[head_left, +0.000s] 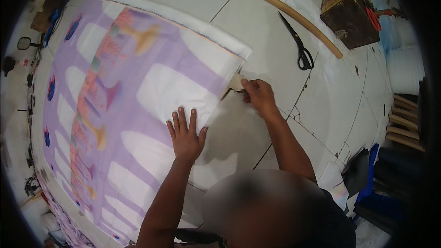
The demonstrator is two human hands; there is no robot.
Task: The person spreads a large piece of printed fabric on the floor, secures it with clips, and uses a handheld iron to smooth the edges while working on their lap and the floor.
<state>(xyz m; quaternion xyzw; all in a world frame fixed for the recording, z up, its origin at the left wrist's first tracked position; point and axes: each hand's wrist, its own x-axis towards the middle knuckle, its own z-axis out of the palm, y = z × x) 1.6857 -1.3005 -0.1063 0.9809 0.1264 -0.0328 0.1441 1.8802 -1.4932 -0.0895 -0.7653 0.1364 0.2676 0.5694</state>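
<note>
**Asymmetric posture: palm-down and pinching**

The left hand [186,143] lies palm down, fingers [182,120] parted and pointing forward, thumb [202,135] angled rightward. The right hand [261,97] curls leftward in a pinch. Both forearms [166,197] are bare.

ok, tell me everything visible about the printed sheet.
The sheet is large and thin, fabric or film, unclear which. Lilac, with rounded white shapes, a coral band and small blue motifs down the left; a white strip borders its top. It lies spread on the floor. The left hand rests on it; the right hand holds a beige tool at the sheet's right edge.
</note>
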